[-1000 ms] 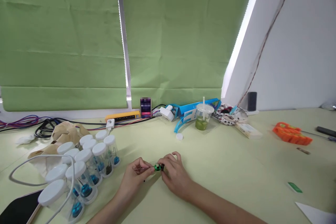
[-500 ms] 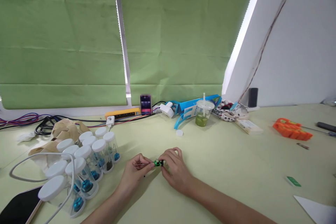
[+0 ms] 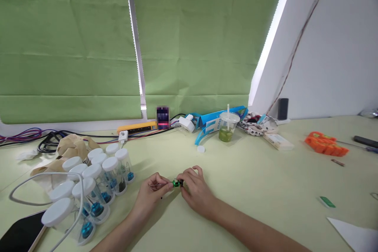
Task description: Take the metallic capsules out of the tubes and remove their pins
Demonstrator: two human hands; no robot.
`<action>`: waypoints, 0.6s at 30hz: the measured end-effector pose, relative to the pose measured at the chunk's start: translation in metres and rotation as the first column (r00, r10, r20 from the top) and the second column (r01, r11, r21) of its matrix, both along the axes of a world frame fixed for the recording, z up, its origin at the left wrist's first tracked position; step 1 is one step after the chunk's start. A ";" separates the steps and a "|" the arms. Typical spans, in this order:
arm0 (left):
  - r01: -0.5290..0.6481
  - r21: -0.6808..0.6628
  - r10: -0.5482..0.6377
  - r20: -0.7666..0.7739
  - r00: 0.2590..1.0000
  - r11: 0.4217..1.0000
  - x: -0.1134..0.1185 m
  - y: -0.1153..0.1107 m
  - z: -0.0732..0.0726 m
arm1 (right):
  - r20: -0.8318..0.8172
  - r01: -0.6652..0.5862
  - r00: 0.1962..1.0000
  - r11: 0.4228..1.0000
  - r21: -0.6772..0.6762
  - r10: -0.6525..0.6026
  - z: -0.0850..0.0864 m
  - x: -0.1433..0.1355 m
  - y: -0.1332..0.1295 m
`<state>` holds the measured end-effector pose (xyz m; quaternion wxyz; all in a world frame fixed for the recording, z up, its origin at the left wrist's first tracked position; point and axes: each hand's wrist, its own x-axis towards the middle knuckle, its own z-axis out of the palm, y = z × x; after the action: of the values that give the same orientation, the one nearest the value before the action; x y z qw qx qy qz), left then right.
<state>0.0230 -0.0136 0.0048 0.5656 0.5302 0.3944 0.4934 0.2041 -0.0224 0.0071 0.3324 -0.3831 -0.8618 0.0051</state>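
Between my two hands, above the middle of the table, is a small shiny green part with a black end (image 3: 176,183). My left hand (image 3: 151,193) pinches its left side between thumb and fingers, and thin metal wires run back across that palm. The fingers of my right hand (image 3: 197,193) close on the black end, partly hiding it. A tiny black speck (image 3: 161,198) lies on the table below my left fingers. To the left stand several clear jars with white lids (image 3: 93,171), holding blue parts with bent wire.
A white cable (image 3: 44,173) loops over the jars near a phone (image 3: 22,231). Behind my hands are a white cap (image 3: 201,149) and a lidded drink cup (image 3: 226,128) with a straw. An orange object (image 3: 325,145), a small green piece (image 3: 327,202) and white paper (image 3: 352,234) lie at right.
The view has shifted slightly to the right. Both hands keep nearly the same pose around the green part, and the black end shows a little differently between my right fingers.
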 end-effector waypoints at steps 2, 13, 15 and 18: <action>-0.004 0.006 0.004 0.003 1.000 1.000 0.000 0.001 -0.001 | 0.004 0.009 1.000 1.000 -0.008 -0.009 -0.001 0.000 0.000; -0.034 0.011 0.034 -0.003 0.999 0.999 0.000 0.002 -0.003 | 0.008 0.025 1.000 0.999 0.025 -0.026 0.002 0.000 -0.002; -0.031 0.015 0.031 -0.001 1.000 0.999 0.000 0.002 -0.003 | 0.003 0.022 1.000 0.999 0.032 -0.022 0.002 0.000 -0.001; -0.030 0.017 0.030 -0.002 1.000 0.999 0.000 0.001 -0.002 | -0.001 0.012 1.000 1.000 0.029 -0.012 0.000 0.000 -0.001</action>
<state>0.0231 -0.0127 0.0029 0.5530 0.5297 0.3988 0.5046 0.2044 -0.0229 0.0074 0.3382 -0.3834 -0.8594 -0.0092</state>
